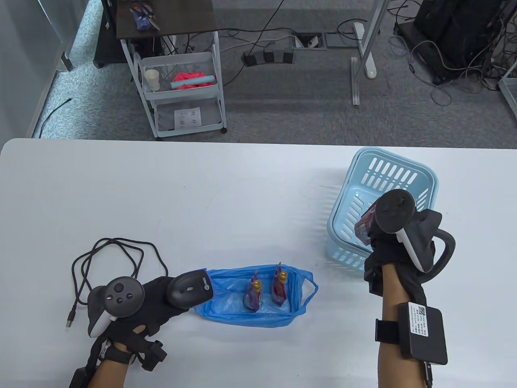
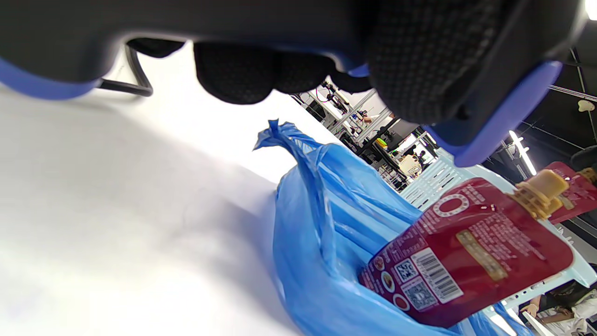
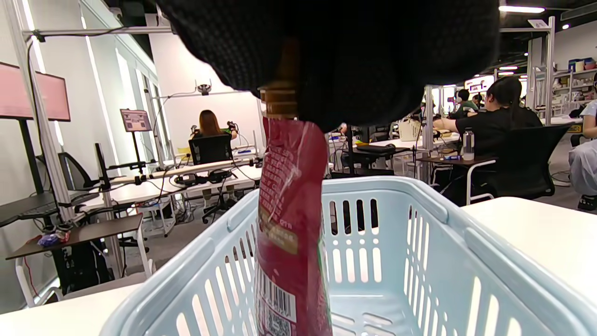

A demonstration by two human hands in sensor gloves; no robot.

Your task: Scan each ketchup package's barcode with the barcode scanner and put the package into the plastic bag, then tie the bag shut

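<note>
Two ketchup packages [image 1: 266, 292] already stand upright inside the blue plastic bag [image 1: 250, 317], which lies open on the near part of the table [image 1: 202, 202], just right of the left hand [image 1: 133, 307]. A third ketchup package [image 1: 365, 226] hangs from the right hand [image 1: 398, 246], above the light-blue basket [image 1: 387, 178] at the right side of the table.

Step in hand, as judged: bring the third package from the basket to the barcode scanner [image 1: 190, 287] and scan it.

Procedure:
1. Carry the package left, toward the scanner, keeping it clear of the basket rim.
2. Turn the package so that its barcode faces the scanner head. In the right wrist view the barcode [image 3: 277, 298] sits at the lower end of the pouch, well below the grip, so the glove does not cover it.
3. Keep the scanner level and aimed across the bag mouth; move the package, not the scanner.
4. Lower the package into the bag beside the other two only once it has been scanned.

Grip state: the right hand's fingers are curled onto the top of the pouch at its cap [image 3: 279, 100]; the body hangs free below them. The left hand's fingers are wrapped around the scanner handle, with its cable [image 1: 109, 258] looped on the table to the far left of that hand.
</note>
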